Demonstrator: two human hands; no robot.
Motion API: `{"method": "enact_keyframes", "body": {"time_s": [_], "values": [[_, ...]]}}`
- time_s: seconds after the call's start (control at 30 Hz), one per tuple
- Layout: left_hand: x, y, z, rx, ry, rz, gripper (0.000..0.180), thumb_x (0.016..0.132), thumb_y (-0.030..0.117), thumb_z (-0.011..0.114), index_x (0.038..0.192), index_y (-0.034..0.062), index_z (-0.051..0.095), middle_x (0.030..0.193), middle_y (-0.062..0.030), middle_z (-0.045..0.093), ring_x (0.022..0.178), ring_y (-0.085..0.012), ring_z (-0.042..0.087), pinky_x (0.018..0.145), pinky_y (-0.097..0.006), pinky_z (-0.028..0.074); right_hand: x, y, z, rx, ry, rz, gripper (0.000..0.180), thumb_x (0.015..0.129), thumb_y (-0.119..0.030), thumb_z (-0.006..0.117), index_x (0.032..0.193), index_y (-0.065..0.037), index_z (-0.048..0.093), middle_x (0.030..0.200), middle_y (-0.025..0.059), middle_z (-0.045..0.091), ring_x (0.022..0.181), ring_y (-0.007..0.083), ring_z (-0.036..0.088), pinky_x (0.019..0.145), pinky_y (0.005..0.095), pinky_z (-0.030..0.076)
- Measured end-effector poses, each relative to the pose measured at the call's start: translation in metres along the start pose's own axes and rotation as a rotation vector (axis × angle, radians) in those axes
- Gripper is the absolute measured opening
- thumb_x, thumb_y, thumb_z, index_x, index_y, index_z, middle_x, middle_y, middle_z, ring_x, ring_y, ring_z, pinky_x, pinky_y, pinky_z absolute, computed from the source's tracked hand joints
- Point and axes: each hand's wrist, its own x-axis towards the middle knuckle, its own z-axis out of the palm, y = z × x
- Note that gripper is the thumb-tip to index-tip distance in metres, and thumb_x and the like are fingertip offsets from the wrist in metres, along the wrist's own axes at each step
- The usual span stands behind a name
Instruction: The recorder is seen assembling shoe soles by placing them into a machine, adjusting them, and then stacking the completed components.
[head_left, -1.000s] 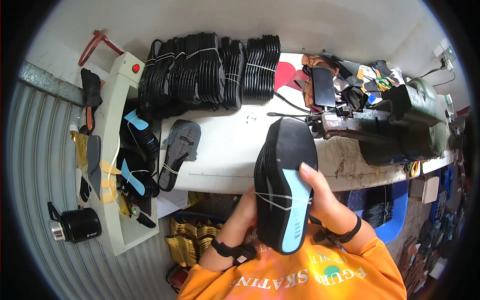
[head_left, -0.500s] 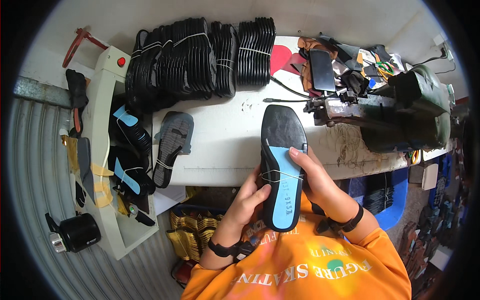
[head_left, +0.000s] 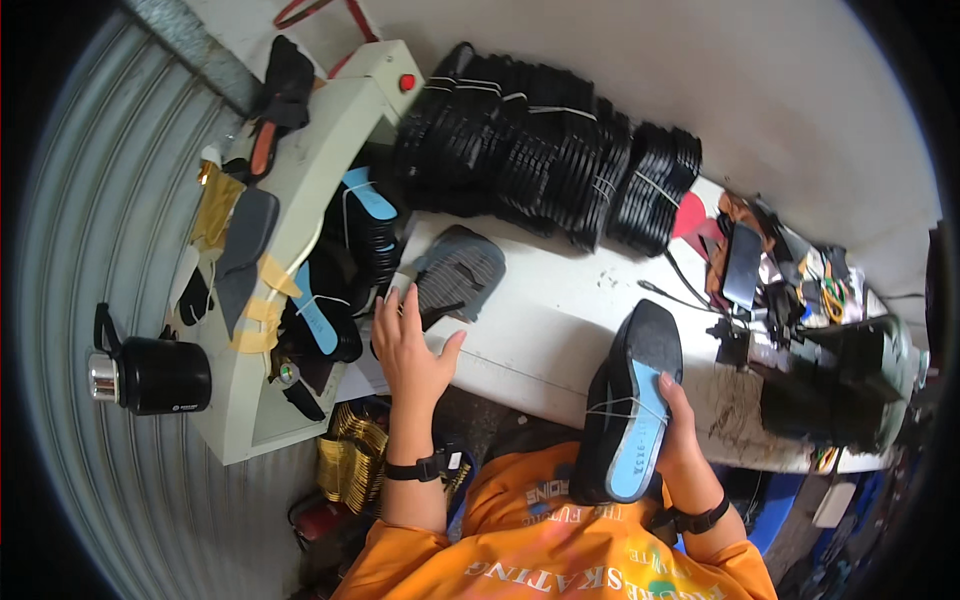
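Note:
My right hand (head_left: pixel 680 430) grips a bundle of black insoles (head_left: pixel 648 335), its thumb on the blue face of the top one. Thin white cord or band wraps the bundle's middle, and its lower end is near my orange shirt. My left hand (head_left: pixel 412 350) is open, fingers spread, and holds nothing. It hovers at the table's near left edge, beside a grey patterned sole-shaped piece (head_left: pixel 458 278) that it partly covers. Whether the fingertips touch that piece I cannot tell.
Tied stacks of black insoles (head_left: pixel 540 150) line the back of the white table (head_left: pixel 545 310). More blue-topped bundles (head_left: pixel 322 318) fill the pale machine frame (head_left: pixel 340 150) at left. A dark green machine (head_left: pixel 835 385), a phone (head_left: pixel 742 265) and scraps occupy the right; a black flask (head_left: pixel 165 375) is far left.
My left hand has let go of the insole bundle and moved left toward the grey piece. My right hand alone holds the bundle. The view has turned and shifted left.

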Motion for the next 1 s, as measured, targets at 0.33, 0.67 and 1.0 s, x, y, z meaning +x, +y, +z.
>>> {"method": "enact_keyframes", "body": {"time_s": [0.33, 0.67, 1.0], "values": [[-0.032, 0.028, 0.013, -0.156, -0.289, -0.1, 0.074, 0.075, 0.025, 0.084, 0.139, 0.0019, 0.053, 0.117, -0.0204, 0.061, 0.108, -0.0411, 0.06, 0.092, -0.048, 0.05, -0.01, -0.004, 0.013, -0.002, -0.035, -0.086, 0.065, 0.091, -0.051, 0.061, 0.132, 0.0, 0.057, 0.113, 0.0158, 0.069, 0.097, 0.0284, 0.069, 0.087, 0.041, 0.057], [-0.068, 0.062, -0.007, -1.468, -0.57, -0.227, 0.094, 0.088, 0.047, 0.077, 0.156, -0.0001, 0.033, 0.155, -0.021, 0.041, 0.145, -0.0324, 0.037, 0.121, -0.042, 0.025, -0.026, -0.012, 0.059, -0.287, -0.209, -0.35, 0.08, 0.094, -0.029, 0.059, 0.16, -0.004, 0.021, 0.152, 0.0162, 0.043, 0.14, 0.0244, 0.043, 0.113, 0.0362, 0.036], [-0.14, 0.004, -0.062, -1.996, -0.35, -0.725, 0.085, 0.078, 0.027, 0.081, 0.146, -0.0059, 0.042, 0.142, -0.0197, 0.056, 0.127, -0.0314, 0.058, 0.11, -0.044, 0.045, -0.03, -0.025, 0.056, -0.536, -0.779, -0.239, 0.083, 0.088, -0.015, 0.069, 0.158, 0.0, 0.027, 0.156, 0.0192, 0.039, 0.135, 0.0322, 0.05, 0.114, 0.0453, 0.038]]}}
